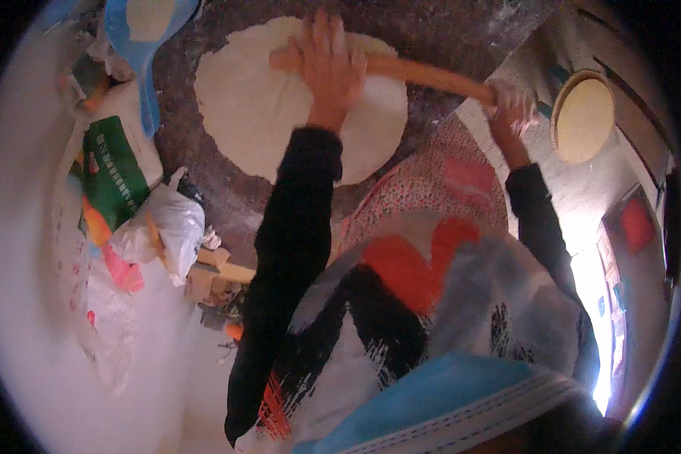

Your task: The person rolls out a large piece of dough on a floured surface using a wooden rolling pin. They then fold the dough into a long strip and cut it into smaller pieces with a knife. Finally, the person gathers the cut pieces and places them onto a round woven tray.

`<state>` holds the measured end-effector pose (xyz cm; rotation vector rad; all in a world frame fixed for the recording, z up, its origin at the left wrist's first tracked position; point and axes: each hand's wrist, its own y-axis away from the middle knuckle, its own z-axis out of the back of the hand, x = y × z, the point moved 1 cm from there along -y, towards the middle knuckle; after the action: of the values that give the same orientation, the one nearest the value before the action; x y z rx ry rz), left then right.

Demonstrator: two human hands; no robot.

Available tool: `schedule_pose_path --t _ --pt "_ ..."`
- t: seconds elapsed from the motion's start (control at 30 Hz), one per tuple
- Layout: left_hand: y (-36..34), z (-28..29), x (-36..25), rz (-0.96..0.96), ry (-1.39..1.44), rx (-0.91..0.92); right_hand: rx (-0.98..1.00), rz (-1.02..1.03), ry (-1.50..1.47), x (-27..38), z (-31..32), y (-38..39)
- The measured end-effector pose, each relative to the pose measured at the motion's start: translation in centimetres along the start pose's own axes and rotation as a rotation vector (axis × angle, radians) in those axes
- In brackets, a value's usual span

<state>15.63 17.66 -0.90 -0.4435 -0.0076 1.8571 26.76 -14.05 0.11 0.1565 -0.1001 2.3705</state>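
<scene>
A wide, thin sheet of pale dough (242, 98) with ragged edges lies on a dark, flour-dusted work surface. Across it slants a wooden rolling pin (416, 72), its right end reaching past the dough. My left hand (331, 64) lies flat on the pin near its left end, fingers stretched out and pointing away from me. At the opposite end, my right hand (511, 110) is wrapped round the pin, beyond the edge of the surface.
A blue scoop (150, 57) holding something pale rests at the far left. Below it are a green packet (116, 172) and a white plastic bag (170, 231). A round, yellowish basket-like container (585, 117) stands at the right. Patterned cloth (424, 181) covers my front near the surface edge.
</scene>
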Motion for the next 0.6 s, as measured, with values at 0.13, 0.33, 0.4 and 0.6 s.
schedule_pose_path --t 0.13,0.33,0.4,0.6 --pt "-7.8 -0.5 -0.1 0.011 0.005 -0.019 -0.118 -0.089 -0.096 -2.6 -0.8 -5.1" --pt "2.3 0.2 -0.6 0.105 -0.004 0.072 -0.205 -0.021 0.072 -2.5 -4.5 2.0" --pt "5.6 1.2 0.5 0.0 -0.081 0.168 -0.042 -0.041 -0.133 0.8 -2.4 3.6" --pt "-11.4 -0.6 0.6 -0.037 -0.08 0.051 -0.279 -0.057 0.009 -4.8 -1.1 -6.8"
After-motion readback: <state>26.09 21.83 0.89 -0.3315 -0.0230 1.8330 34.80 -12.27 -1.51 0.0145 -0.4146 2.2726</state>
